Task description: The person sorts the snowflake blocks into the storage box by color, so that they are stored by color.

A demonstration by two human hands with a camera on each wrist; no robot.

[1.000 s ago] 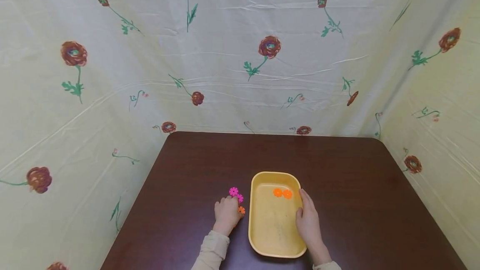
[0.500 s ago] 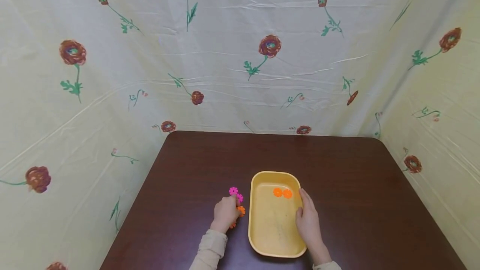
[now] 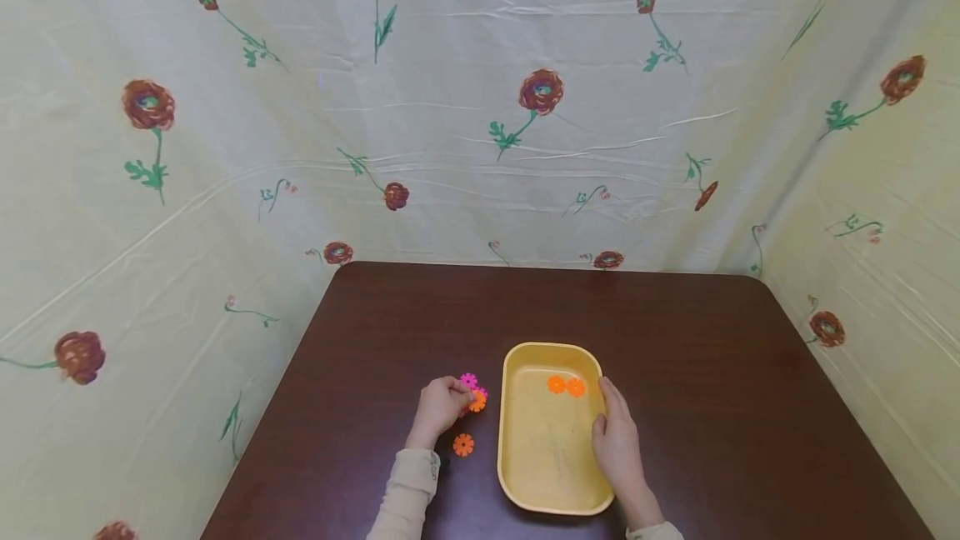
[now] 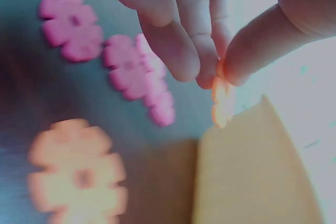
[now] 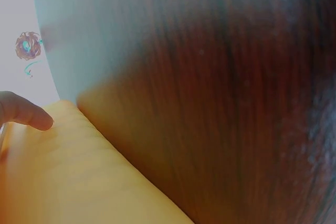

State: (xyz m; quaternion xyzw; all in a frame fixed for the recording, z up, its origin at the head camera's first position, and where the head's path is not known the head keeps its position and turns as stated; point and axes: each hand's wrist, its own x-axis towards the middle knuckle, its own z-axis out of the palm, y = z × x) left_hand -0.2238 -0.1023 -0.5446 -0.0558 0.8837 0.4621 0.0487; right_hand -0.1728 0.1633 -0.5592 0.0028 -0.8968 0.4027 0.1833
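My left hand (image 3: pixel 441 407) pinches an orange flower-shaped disc (image 3: pixel 477 402) between thumb and fingertips, just left of the yellow tray (image 3: pixel 551 473). In the left wrist view the orange disc (image 4: pixel 223 100) hangs edge-on from my fingertips (image 4: pixel 207 72) above the tray's rim (image 4: pixel 252 171). Two pink discs (image 3: pixel 472 384) lie on the table by that hand, and a second orange disc (image 3: pixel 463 444) lies nearer me. Two orange discs (image 3: pixel 566 386) sit inside the tray at its far end. My right hand (image 3: pixel 617 440) rests along the tray's right rim with fingers straight.
The dark brown table (image 3: pixel 675 340) is enclosed at the back and sides by a pale cloth printed with red flowers (image 3: pixel 540 94). In the right wrist view a fingertip (image 5: pixel 29 115) lies on the tray's rim (image 5: pixel 94 171) beside bare tabletop.
My left hand lifted off the discs and moved slightly left and away, now pinching one orange disc. A second orange disc it had covered now lies exposed. The right hand has not moved.
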